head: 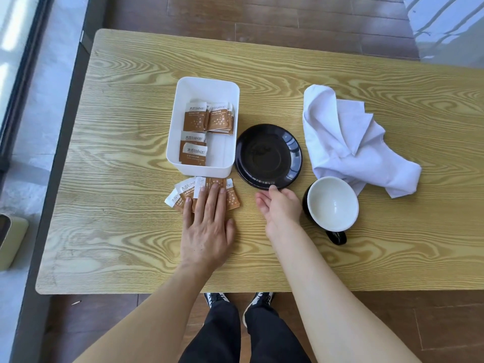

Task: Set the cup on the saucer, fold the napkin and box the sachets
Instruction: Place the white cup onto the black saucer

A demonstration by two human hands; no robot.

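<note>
A black saucer (pixel 268 156) lies mid-table, bare. Right of it and nearer me stands a black cup (pixel 332 204) with a white inside, its handle toward me. A crumpled white napkin (pixel 348 142) lies at the right. A white box (pixel 204 127) left of the saucer holds several brown sachets (pixel 207 119). More loose sachets (pixel 188 195) lie fanned in front of the box. My left hand (pixel 207 226) rests flat on them, fingers spread. My right hand (pixel 281 205) hovers between saucer and cup, palm turned leftward, holding nothing, a fingertip at the saucer's near rim.
The wooden table (pixel 131 244) ends just in front of my legs. A pale object (pixel 13 242) stands on the floor at the left. Dark wood floor lies beyond the far edge.
</note>
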